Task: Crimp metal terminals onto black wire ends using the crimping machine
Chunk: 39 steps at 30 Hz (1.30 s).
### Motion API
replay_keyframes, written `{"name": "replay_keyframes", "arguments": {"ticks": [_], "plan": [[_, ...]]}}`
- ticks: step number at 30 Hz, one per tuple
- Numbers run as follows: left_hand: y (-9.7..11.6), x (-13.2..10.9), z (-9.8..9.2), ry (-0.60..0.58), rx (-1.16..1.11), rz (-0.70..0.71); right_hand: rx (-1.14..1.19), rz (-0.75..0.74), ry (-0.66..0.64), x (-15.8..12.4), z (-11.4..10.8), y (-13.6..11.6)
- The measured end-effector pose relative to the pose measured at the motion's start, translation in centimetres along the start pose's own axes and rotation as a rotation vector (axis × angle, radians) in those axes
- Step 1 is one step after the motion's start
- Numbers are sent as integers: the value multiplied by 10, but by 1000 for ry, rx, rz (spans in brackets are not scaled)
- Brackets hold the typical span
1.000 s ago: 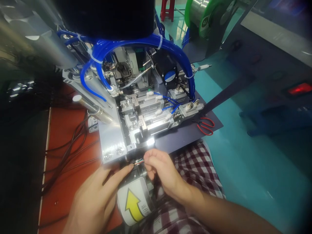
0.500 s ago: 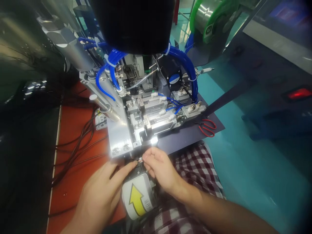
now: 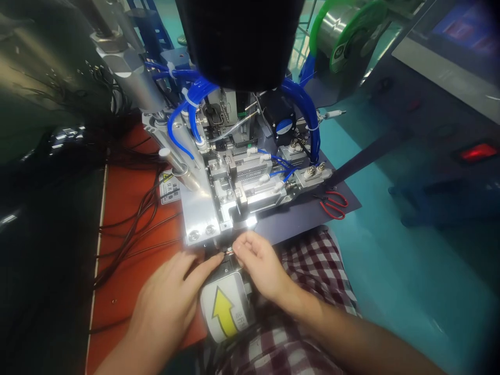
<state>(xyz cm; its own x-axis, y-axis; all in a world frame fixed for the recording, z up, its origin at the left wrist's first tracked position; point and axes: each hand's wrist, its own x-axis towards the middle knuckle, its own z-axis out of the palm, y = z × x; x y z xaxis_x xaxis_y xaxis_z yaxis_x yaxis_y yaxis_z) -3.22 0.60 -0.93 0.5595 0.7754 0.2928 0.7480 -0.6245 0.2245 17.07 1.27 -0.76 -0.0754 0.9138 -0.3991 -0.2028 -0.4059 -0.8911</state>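
Note:
My right hand (image 3: 260, 268) is closed in a pinch at the front edge of the machine, thumb against forefinger. A tiny whitish and copper-coloured piece (image 3: 229, 251) shows at its fingertips, too small to name. From the left, my left hand (image 3: 167, 291) reaches in with one digit stretched out, its tip touching or nearly touching that piece. Its other fingers are apart from this digit and partly hidden by the machine's edge. Below both hands sits a white rounded cover with a yellow arrow (image 3: 224, 312). Just above them is a bright metal fixture (image 3: 234, 205).
Blue air tubes (image 3: 312, 125) loop over the metal slides. Red-handled pliers (image 3: 334, 204) lie on the dark base plate at right. Black cables (image 3: 128, 239) run across the orange surface at left. A green-rimmed wire spool (image 3: 336, 31) stands behind. A black cylinder (image 3: 242, 41) hangs overhead.
My view has shifted, so the machine and both hands appear somewhat farther right. Both hands stay at the same tiny piece, with hardly any change in their pose.

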Motion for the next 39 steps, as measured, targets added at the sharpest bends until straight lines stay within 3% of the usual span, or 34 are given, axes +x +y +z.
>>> {"name": "replay_keyframes", "arguments": {"ticks": [3,7,15,22,27,29,33,39], "plan": [[3,1,2,-5,-27,-45,122,111,-48,1,1,-3],[-2,-2,-5,13,-126,-52,169,110,-41,0,0,-8],[-1,-25,-27,53,-67,-349,154,81,-69,-2,-1,-9],[-13,-23,-38,81,-220,-208,126,51,-74,-1,-2,-7],[-34,-24,-36,45,-41,14,84,41,-67,0,-2,-5],[-35,-26,-32,77,53,30,63,39,-63,1,-2,-5],[-20,-38,-26,164,217,-36,12,20,-33,-7,-11,-3],[7,-53,-27,136,433,-50,-65,72,93,-42,-58,18]]}}
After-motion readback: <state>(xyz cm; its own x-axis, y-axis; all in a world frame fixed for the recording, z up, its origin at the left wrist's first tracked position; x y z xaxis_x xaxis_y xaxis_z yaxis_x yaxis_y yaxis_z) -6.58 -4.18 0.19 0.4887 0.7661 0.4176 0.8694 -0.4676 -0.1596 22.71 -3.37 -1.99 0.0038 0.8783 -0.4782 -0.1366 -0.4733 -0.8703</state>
